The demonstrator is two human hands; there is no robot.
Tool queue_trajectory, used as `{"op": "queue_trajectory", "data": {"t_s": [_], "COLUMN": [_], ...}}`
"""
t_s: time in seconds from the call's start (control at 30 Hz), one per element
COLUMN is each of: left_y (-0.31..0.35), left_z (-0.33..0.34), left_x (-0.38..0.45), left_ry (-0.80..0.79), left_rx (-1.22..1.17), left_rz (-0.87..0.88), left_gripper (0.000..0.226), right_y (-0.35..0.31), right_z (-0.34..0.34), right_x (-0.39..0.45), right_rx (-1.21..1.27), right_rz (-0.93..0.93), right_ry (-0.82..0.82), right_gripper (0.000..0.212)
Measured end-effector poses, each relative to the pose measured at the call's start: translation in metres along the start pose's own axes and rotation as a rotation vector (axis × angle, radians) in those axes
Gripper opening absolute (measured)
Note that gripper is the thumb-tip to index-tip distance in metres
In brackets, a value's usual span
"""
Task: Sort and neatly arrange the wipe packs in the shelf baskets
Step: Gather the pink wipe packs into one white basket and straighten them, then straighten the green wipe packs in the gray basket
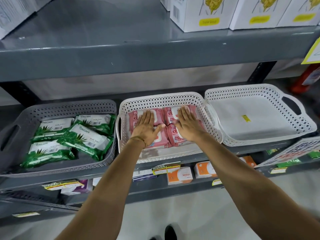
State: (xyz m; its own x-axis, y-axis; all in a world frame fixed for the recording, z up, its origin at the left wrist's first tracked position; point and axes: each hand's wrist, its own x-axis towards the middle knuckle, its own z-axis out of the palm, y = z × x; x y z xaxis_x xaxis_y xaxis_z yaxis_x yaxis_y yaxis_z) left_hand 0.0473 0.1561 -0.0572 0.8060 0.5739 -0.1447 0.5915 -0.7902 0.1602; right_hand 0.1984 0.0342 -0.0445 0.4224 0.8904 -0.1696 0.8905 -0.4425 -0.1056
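Three baskets, two kinds of wipe packs

Four green packs at 9 o'clock, four pink packs at the centre, three white boxes at 1 o'clock.

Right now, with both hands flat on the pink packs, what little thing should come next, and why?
Probably lift both hands off and turn to the green packs. The left hand and right hand lie flat and open on the pink packs, which already sit square in the middle basket. The green ones lie tilted and overlapping in the grey basket.
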Motion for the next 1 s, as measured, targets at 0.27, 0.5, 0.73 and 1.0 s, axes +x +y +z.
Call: {"op": "queue_trajectory", "data": {"t_s": [0.27,0.5,0.73,1.0], "left_y": [0.002,0.004,-0.041,-0.207], "left_z": [-0.001,-0.01,-0.052,-0.067], "left_x": [0.001,-0.005,-0.038,-0.123], "left_ry": [-0.043,-0.022,0.249,0.265], "left_rx": [0.049,0.025,-0.159,-0.161], "left_rz": [-0.006,-0.019,-0.056,-0.14], "left_gripper": [0.071,0.069,0.06,0.061], "right_y": [0.0,-0.005,-0.08,-0.24], "right_z": [0.008,-0.001,-0.028,-0.025], "right_x": [0.006,0.0,-0.003,0.007], "right_rx": [-0.001,-0.029,0.121,0.331], "right_rz": [0.0,0.007,0.012,-0.072], "right_ry": [-0.002,0.021,0.255,0.431], "right_gripper": [0.06,0.061,0.057,0.051]}}
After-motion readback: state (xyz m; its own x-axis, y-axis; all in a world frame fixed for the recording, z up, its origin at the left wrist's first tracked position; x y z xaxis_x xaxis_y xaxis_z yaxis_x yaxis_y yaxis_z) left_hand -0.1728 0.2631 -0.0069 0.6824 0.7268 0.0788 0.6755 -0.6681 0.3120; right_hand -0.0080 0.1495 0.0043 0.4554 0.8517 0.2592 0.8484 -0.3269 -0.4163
